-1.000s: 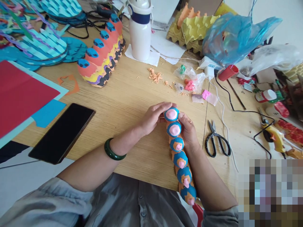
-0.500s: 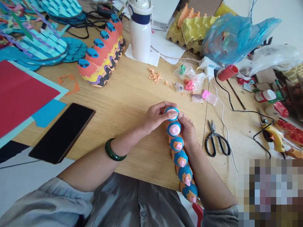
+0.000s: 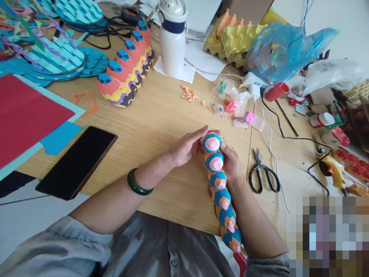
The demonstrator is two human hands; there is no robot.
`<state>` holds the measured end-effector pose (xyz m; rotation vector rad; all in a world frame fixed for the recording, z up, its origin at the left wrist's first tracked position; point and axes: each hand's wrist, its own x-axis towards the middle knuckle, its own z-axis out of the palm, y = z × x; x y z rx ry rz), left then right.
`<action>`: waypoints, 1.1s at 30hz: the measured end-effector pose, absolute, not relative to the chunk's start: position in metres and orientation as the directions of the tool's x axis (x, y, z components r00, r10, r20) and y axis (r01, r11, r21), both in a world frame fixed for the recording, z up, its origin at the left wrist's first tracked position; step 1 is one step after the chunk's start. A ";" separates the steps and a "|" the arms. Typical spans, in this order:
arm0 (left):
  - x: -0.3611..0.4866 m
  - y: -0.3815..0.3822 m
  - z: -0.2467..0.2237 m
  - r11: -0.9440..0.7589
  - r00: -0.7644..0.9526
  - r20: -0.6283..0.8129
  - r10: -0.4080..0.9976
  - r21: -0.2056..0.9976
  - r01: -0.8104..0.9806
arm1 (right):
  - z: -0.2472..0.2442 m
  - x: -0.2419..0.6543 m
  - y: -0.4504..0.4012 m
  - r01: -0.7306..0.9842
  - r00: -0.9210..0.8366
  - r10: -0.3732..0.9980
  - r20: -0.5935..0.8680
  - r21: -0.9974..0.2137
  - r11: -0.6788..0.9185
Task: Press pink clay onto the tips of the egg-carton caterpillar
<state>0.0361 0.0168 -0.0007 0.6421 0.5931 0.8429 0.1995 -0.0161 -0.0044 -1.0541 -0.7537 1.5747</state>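
A strip of egg-carton cups [image 3: 220, 181], coloured orange with blue rings, runs from mid-table down towards my lap. Each cup bears a pink clay lump; the two farthest lumps are flattened into wide discs, the nearer ones stand up as knobs. My right hand [image 3: 232, 161] grips the strip from its right side near the far end. At the left of that end is my left hand [image 3: 187, 148], thumb lifted off and stretched out. Its other fingers reach behind the end cup, partly hidden, so contact there is unclear. A green bangle [image 3: 139, 181] circles my left wrist.
Black-handled scissors [image 3: 261, 169] lie right of my right hand, beside a white cable. A phone [image 3: 77, 161] and coloured paper [image 3: 31, 111] are at left. Farther back stand a painted carton piece [image 3: 127, 65], a white bottle [image 3: 172, 46], orange scraps [image 3: 188, 94] and small clay packets [image 3: 230, 105].
My left thumb has come off the pink clay on the end cup, and the left hand has opened slightly beside it. The end cup's pink disc is now uncovered.
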 end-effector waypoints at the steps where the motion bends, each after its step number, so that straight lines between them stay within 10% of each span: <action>1: 0.036 0.016 0.000 0.496 0.527 -0.216 0.822 0.726 -0.477 | -0.003 0.200 -0.016 -0.398 -0.066 0.969 -0.238 -0.884 -0.245; 33: 0.033 0.020 -0.001 0.349 0.382 -0.224 0.897 0.888 -0.299 | -0.006 0.193 -0.015 -0.303 -0.006 0.961 -0.278 -0.915 -0.267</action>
